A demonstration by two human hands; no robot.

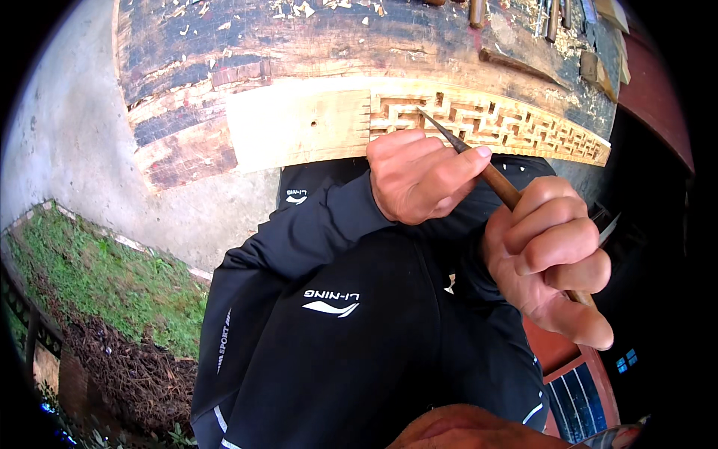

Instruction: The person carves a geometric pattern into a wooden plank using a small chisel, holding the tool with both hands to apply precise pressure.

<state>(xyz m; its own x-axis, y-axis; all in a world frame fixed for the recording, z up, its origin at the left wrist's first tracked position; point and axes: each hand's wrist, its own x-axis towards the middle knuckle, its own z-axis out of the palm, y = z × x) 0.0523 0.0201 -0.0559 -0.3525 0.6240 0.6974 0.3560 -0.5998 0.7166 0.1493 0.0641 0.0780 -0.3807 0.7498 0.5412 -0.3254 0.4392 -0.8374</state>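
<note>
A pale wooden board [299, 123] lies along the near edge of the bench, its right part carved with an angular openwork lattice. I hold a thin carving chisel [499, 185] slantwise, its dark pointed blade touching or just over the lattice near the plain left section. My right hand [550, 254] is wrapped round the wooden handle. Closer to the tip, my left hand [422, 176] is closed, its thumb and fingers pinching the tool where blade meets handle. The left knuckles rest against or just above the board's near edge.
The worn workbench [179, 49] carries scattered wood chips [303, 9]. Wooden-handled tools [553, 22] lie at the far right, near a strip of wood [523, 66] and a small block [596, 71]. Concrete floor [60, 142] and grass [112, 262] lie to the left.
</note>
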